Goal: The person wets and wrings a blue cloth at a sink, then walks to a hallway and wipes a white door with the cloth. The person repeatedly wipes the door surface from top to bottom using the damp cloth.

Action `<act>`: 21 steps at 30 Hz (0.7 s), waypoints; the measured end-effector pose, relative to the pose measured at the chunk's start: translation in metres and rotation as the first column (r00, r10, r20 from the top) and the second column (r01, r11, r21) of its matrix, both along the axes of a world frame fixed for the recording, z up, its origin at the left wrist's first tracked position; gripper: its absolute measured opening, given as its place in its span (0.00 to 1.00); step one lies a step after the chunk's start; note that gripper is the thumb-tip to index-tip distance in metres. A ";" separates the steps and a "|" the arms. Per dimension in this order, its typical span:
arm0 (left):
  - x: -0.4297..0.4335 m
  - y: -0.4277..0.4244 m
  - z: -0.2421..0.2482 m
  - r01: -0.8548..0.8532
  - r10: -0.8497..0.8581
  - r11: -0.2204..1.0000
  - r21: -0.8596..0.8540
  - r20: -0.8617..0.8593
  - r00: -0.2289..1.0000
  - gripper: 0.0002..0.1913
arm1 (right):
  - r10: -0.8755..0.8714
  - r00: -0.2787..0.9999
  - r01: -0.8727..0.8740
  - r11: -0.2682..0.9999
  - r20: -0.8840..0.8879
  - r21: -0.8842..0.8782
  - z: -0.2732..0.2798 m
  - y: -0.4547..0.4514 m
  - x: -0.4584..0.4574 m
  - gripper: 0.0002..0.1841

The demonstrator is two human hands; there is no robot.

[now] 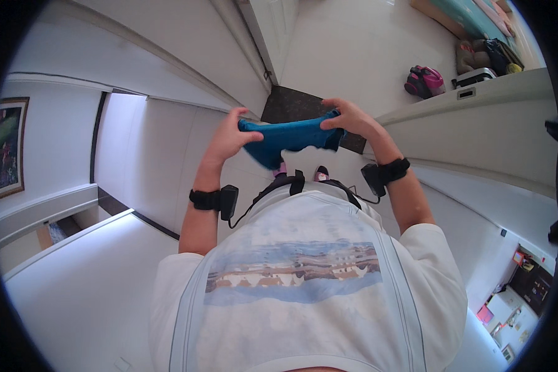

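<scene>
A blue cloth (293,135) is stretched between my two hands, in front of my body and above the floor. My left hand (232,137) grips its left end, with the thumb over the top edge. At the other end, my right hand (351,120) pinches the cloth between thumb and fingers. The lower edge hangs loose and is slightly blurred, lowest near the left side. A strap with a black box is on each forearm.
A dark threshold (290,103) lies at a doorway ahead, beside an open white door (272,37). Beyond are a pink and black vacuum cleaner (425,82), bags and a bed (469,18). A framed picture (9,144) hangs at left.
</scene>
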State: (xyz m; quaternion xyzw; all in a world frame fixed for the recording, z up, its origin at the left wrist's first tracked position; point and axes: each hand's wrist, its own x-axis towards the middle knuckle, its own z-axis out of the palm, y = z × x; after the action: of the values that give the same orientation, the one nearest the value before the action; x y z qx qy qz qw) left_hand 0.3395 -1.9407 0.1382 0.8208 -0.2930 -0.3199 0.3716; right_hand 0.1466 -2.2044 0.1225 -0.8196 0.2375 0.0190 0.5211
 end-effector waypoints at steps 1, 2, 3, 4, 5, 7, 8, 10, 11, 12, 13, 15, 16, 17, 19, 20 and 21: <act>-0.004 0.000 0.002 0.066 -0.077 0.993 0.098 0.116 0.990 0.15 | 0.089 0.991 -0.093 0.995 -0.097 -0.042 0.001 0.001 0.001 0.26; -0.011 -0.003 0.004 0.112 -0.155 0.977 0.180 0.249 0.956 0.15 | 0.188 0.959 -0.207 0.975 -0.212 -0.073 0.004 0.002 0.001 0.25; -0.015 -0.007 0.009 0.149 -0.239 0.957 0.249 0.384 0.892 0.14 | 0.244 0.926 -0.290 0.949 -0.288 -0.127 0.008 -0.003 0.004 0.24; -0.021 -0.014 0.017 0.132 -0.194 0.980 0.149 0.575 0.795 0.11 | 0.240 0.953 -0.280 0.932 -0.185 -0.232 0.014 -0.003 0.004 0.19; -0.022 -0.023 0.029 0.134 -0.139 0.989 0.062 0.703 0.697 0.10 | 0.194 0.977 -0.211 0.922 -0.084 -0.325 0.023 -0.011 0.007 0.17; -0.020 -0.048 0.066 0.186 -0.023 0.979 -0.078 0.872 0.488 0.09 | 0.132 0.986 -0.068 0.874 0.100 -0.481 0.044 -0.026 0.015 0.14; -0.019 -0.058 0.090 0.148 -0.005 0.981 -0.125 0.747 0.665 0.09 | 0.055 0.966 0.049 0.918 0.251 -0.393 0.060 -0.039 0.020 0.13; -0.016 -0.079 0.143 0.041 0.051 0.976 -0.216 0.406 0.912 0.08 | -0.143 0.722 0.246 0.968 0.677 -0.058 0.093 -0.064 0.025 0.14; -0.018 -0.089 0.167 0.072 0.059 0.940 -0.333 0.368 0.928 0.07 | -0.235 0.559 0.229 0.965 0.795 0.125 0.106 -0.073 0.028 0.14; -0.026 -0.097 0.188 0.095 0.065 0.890 -0.446 0.330 0.942 0.07 | -0.354 0.485 0.251 0.932 0.800 0.260 0.115 -0.077 0.028 0.17; -0.036 -0.105 0.204 0.140 0.067 0.800 -0.583 0.319 0.945 0.07 | -0.451 0.386 0.233 0.892 0.805 0.388 0.121 -0.078 0.027 0.20; -0.062 -0.124 0.217 0.148 0.020 0.760 -0.633 0.250 0.968 0.11 | -0.756 0.434 0.183 0.606 0.490 0.774 0.117 -0.063 0.033 0.23; -0.073 -0.132 0.217 0.195 -0.048 0.793 -0.578 0.260 0.964 0.13 | -0.764 0.516 0.172 0.536 0.388 0.827 0.109 -0.045 0.039 0.28; -0.082 -0.138 0.212 0.285 -0.110 0.761 -0.582 0.316 0.942 0.15 | -0.708 0.575 -0.059 0.465 0.411 0.884 0.097 -0.024 0.047 0.33; -0.092 -0.140 0.191 0.284 -0.200 0.758 -0.587 0.206 0.958 0.20 | -0.589 0.684 -0.316 0.293 0.430 0.903 0.079 0.003 0.048 0.30; -0.092 -0.132 0.177 0.177 -0.145 0.769 -0.614 0.102 0.984 0.20 | -0.547 0.659 -0.426 0.294 0.516 0.856 0.073 0.013 0.052 0.26; -0.088 -0.120 0.164 0.048 -0.097 0.802 -0.595 -0.051 0.994 0.21 | -0.526 0.669 -0.453 0.271 0.525 0.849 0.071 0.019 0.058 0.25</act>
State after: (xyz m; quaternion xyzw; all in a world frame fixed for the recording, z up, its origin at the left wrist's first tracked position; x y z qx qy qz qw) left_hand 0.2515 -2.0609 0.3024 0.6386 -0.3946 -0.2585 0.6080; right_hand 0.2041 -2.1858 0.1939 -0.2495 -0.0383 -0.1902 0.9487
